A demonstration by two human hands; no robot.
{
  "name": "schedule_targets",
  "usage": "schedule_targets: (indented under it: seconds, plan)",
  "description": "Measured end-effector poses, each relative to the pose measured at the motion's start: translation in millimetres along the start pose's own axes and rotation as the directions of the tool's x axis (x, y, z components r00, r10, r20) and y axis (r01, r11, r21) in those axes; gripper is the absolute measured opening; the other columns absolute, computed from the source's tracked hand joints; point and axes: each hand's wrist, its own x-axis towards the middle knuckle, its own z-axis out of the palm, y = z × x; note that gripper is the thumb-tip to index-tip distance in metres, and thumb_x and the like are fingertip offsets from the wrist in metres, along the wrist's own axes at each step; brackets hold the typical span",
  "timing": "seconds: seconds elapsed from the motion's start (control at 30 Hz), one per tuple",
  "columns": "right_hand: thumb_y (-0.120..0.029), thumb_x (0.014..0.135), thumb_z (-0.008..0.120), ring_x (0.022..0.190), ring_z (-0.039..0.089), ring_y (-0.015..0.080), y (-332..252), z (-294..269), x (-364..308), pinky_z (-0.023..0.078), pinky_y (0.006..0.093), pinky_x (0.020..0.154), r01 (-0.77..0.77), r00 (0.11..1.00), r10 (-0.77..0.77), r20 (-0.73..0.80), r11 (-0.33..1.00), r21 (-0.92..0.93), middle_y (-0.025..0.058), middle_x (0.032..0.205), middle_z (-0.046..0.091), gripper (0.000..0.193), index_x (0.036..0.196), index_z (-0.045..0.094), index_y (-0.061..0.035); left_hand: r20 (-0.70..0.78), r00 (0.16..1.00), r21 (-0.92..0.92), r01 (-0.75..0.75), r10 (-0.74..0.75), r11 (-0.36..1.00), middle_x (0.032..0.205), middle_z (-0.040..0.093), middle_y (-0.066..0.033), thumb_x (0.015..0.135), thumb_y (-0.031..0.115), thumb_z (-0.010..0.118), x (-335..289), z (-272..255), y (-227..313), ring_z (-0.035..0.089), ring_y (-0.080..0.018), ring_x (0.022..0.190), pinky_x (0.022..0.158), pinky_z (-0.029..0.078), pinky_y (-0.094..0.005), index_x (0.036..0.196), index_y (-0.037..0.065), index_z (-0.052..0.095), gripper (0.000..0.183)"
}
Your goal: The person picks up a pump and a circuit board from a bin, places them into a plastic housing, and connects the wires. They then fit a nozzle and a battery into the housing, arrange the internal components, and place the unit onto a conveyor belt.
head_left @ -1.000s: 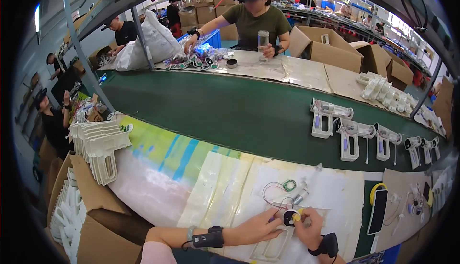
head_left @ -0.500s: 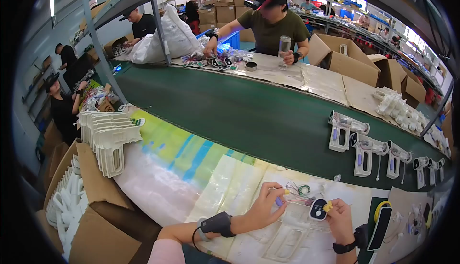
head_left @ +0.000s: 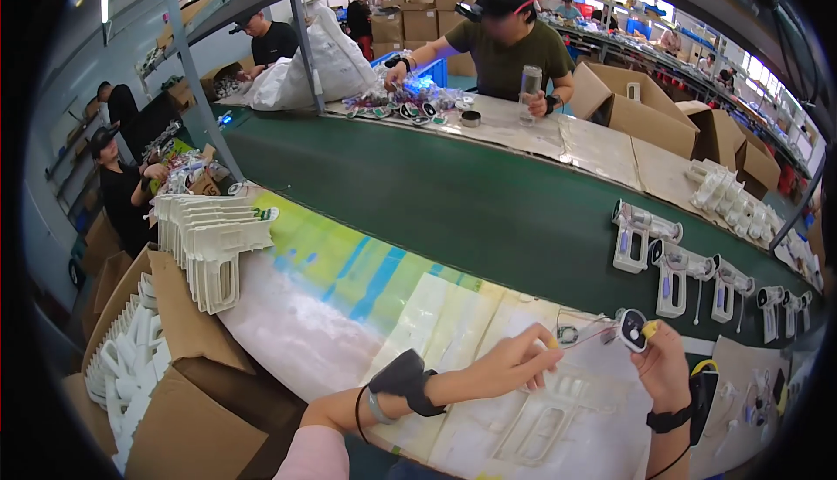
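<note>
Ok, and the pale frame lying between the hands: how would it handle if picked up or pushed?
The frame is probably light for its size: thin walls, large handle opening. Likely stiff, since its ribs and edges look like moulded plastic. Lying flat, it should slide rather than tip or roll.

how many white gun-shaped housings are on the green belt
6, in a row at the green belt's right: leftmost housing, second housing, third housing, then fourth housing, fifth housing and sixth housing toward the picture's right edge. More may be hidden there.
</note>
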Motion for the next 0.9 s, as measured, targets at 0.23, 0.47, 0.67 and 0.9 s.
schedule_targets:
  seconds: [0.23,0.47,0.67,0.9]
  plan:
    - [-0.001,0.088,0.057,0.061,0.067,0.0144,6.9,19.7,-27.4,0.060,0.0294,0.048,0.004,0.998,-0.033,-0.048,0.856,-0.517,0.0081,0.076,0.065,0.004,0.085,0.060,0.0016,0.752,0.536,-0.485,0.844,-0.384,0.227,0.100,0.069,-0.0247,0.104,0.047,0.035,-36.2,42.0,-11.1,0.070,-0.0295,0.076,0.065,0.057,-0.0353,0.114,0.001,0.052,0.050]
    - [0.003,0.086,0.064,0.060,0.065,0.0124,70.7,42.2,-35.5,0.057,0.0258,0.048,-0.126,0.987,0.161,-0.010,0.727,-0.675,0.0088,0.076,0.065,0.008,0.085,0.056,0.0034,0.549,0.778,0.046,0.335,-0.304,0.941,0.078,0.066,-0.0208,0.102,0.033,0.046,-81.4,29.5,-24.3,0.066,-0.0335,0.061,0.052,0.053,-0.0408,0.106,0.001,0.054,0.033]
    - [0.005,0.087,0.059,0.055,0.063,0.0119,52.5,59.7,-32.8,0.054,0.0233,0.044,0.056,0.989,-0.130,-0.074,0.779,-0.624,0.0086,0.076,0.064,0.009,0.083,0.052,0.0022,0.155,0.966,0.539,-0.258,0.206,0.802,0.072,0.058,-0.0112,0.089,0.015,0.063,-45.4,-6.3,-58.3,0.060,-0.0328,0.060,0.052,0.048,-0.0399,0.098,0.006,0.062,0.012]
    - [0.005,0.086,0.060,0.053,0.063,0.0145,62.9,42.4,-33.0,0.055,0.0257,0.042,-0.031,0.987,-0.074,-0.140,0.776,-0.630,0.0101,0.076,0.063,0.010,0.082,0.052,0.0029,0.115,0.919,0.457,-0.385,0.376,0.802,0.087,0.055,-0.0129,0.083,0.005,0.063,26.8,-7.1,-66.9,0.060,-0.0307,0.083,0.069,0.050,-0.0382,0.105,0.004,0.061,0.021]
